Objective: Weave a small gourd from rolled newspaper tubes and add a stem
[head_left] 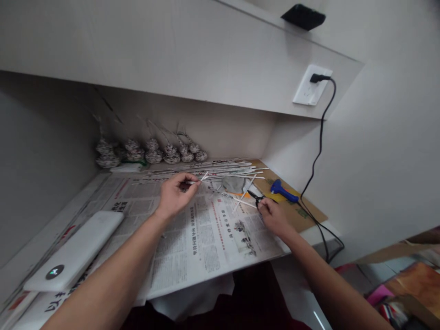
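My left hand is above the newspaper, its thumb and fingers pinched on a thin rolled paper stick whose pale end juts out past the fingertips. To the right, my right hand is closed on black scissors, with the blades pointing up and left. Near the scissors, a few white paper sticks lie crossed; one reaches the right fingertips, and I cannot tell whether it is held too. Behind both hands lies a bundle of long paper sticks.
Several woven gourd shapes line the back wall. A blue glue gun rests on a cardboard sheet at the right, below a black cord plugged into a wall socket. A white box-like device lies at the left.
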### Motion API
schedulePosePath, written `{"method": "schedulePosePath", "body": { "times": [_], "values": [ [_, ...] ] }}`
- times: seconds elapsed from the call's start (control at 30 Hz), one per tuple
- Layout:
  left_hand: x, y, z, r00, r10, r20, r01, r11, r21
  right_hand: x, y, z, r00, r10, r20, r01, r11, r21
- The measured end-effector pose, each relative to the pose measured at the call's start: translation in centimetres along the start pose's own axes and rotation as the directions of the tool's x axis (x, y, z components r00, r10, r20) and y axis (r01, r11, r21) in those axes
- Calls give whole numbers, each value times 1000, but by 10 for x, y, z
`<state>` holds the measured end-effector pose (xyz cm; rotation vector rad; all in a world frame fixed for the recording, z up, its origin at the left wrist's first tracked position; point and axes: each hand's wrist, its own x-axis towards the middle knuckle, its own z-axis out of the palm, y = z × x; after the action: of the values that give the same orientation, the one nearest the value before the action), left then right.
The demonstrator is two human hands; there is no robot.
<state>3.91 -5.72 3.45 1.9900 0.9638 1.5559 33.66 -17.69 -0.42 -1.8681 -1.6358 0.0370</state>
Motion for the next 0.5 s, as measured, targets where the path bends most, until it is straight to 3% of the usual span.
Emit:
{"method": "schedulePosePath", "body": {
  "times": [0.23, 0.37, 0.5],
  "values": [
    [3, -5, -3, 994, -31, -105, 37, 998, 55, 1, -13, 6, 996, -86, 29, 89, 991, -102],
    [5, -9, -5, 986, -42, -159, 54, 996, 72, 9, -35, 17, 985, -124, 121, 122, 992, 22],
    [8, -12, -9, 982, -27, -187, 47, 994, 101, 24, -59, 36, 935, -285, 212, 243, 949, 203]
  ]
}}
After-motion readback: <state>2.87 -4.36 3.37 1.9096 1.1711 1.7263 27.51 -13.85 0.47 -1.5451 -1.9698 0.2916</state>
